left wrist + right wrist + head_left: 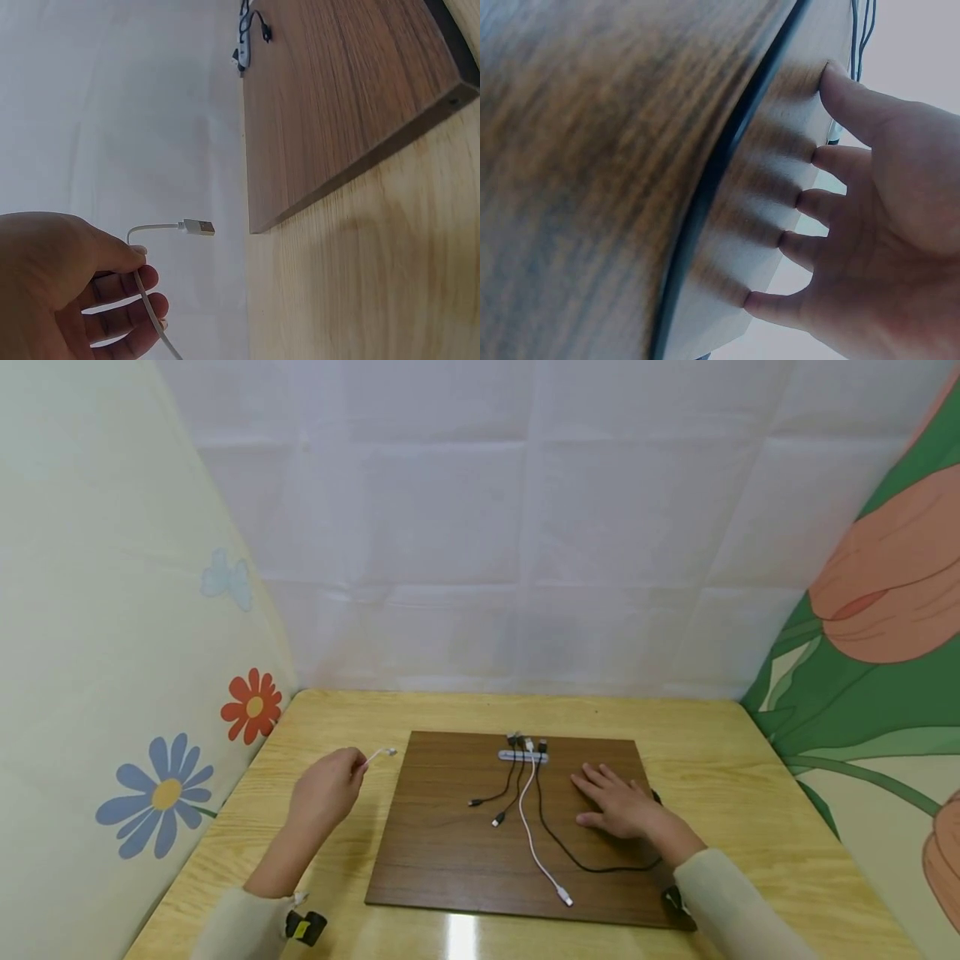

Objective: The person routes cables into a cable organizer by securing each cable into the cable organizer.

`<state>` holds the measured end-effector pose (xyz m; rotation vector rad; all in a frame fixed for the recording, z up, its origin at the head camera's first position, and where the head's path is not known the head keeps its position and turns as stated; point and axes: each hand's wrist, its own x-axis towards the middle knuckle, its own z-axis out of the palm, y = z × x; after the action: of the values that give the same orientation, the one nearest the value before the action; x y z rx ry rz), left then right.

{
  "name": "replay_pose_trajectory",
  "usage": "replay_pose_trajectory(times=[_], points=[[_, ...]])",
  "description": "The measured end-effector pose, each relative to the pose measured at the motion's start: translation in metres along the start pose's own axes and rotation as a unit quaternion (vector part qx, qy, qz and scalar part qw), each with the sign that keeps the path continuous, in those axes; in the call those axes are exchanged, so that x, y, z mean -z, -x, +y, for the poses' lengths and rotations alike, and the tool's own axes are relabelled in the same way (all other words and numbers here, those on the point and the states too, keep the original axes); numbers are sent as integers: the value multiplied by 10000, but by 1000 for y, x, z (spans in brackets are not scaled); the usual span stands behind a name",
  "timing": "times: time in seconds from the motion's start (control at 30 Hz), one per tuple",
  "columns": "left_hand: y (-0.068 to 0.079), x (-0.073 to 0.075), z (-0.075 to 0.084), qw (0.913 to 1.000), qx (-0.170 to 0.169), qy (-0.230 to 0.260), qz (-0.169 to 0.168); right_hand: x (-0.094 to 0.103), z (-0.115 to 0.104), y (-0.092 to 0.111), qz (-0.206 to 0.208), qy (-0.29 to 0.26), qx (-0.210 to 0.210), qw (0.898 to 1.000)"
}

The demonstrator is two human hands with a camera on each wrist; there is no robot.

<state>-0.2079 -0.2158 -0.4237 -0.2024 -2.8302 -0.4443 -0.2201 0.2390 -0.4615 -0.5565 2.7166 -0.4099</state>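
Observation:
My left hand (327, 789) pinches a white USB cable (154, 226) between thumb and fingers, left of a brown wooden board (442, 852). The cable's metal USB-A plug (199, 227) sticks out past the thumb toward the board, touching nothing. On the board's right part rests my right hand (618, 806), fingers spread and fingertips touching the wood. Between the hands, near the board's far edge, lies a pale cable holder (523, 757). Through it run two short black cables (501, 792), a white cable (529, 839) and a long black cable (562, 845).
The board lies on a light yellow wood-grain table (337, 718). A white sheet (442, 527) hangs behind the table. Walls with painted flowers (167, 795) stand on the left and right. The long black cable runs to the right under my right forearm.

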Motion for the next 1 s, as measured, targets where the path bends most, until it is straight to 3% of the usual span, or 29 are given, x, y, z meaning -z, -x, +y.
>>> replay_pose_trajectory(times=[0.77, 1.0], points=[[-13, -20, 43, 9987, -387, 291, 166, 1, 1, -1, 31, -59, -42, 10000], [-17, -28, 60, 9982, -482, 305, 208, 8, -4, -10, 135, 18, -58, 9999]])
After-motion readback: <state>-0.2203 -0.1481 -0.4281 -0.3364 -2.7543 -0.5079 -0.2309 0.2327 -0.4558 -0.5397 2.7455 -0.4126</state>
